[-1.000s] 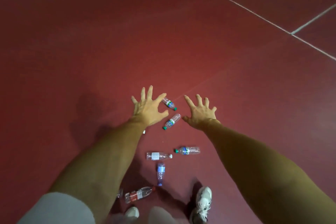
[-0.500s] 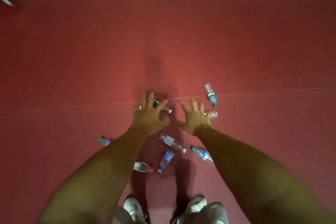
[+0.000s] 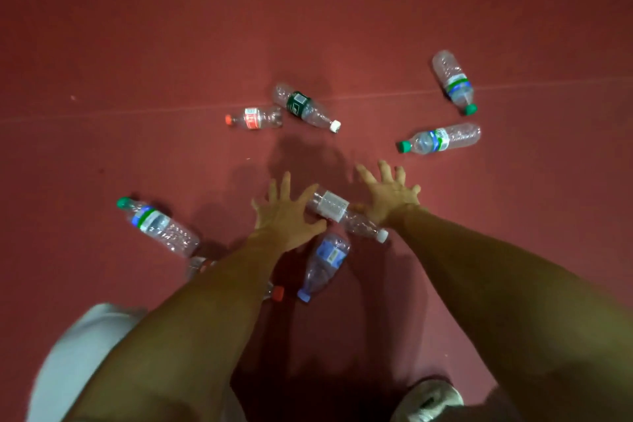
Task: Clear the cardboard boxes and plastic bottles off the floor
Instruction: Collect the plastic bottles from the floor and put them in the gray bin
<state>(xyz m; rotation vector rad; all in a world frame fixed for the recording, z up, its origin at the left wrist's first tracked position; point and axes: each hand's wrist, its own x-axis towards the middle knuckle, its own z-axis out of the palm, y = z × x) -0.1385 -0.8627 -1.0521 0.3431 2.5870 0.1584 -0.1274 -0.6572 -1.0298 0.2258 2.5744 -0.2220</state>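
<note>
The left hand and right hand, fingers spread and empty, flank a clear plastic white-capped bottle on the red floor, axis 10-to-4 o'clock, cap toward the right.

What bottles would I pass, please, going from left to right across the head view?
far-left green-capped bottle → red-labelled bottle → white-labelled bottle → crosswise green-capped bottle. The rest overlap these in order, so I left them out.
</note>
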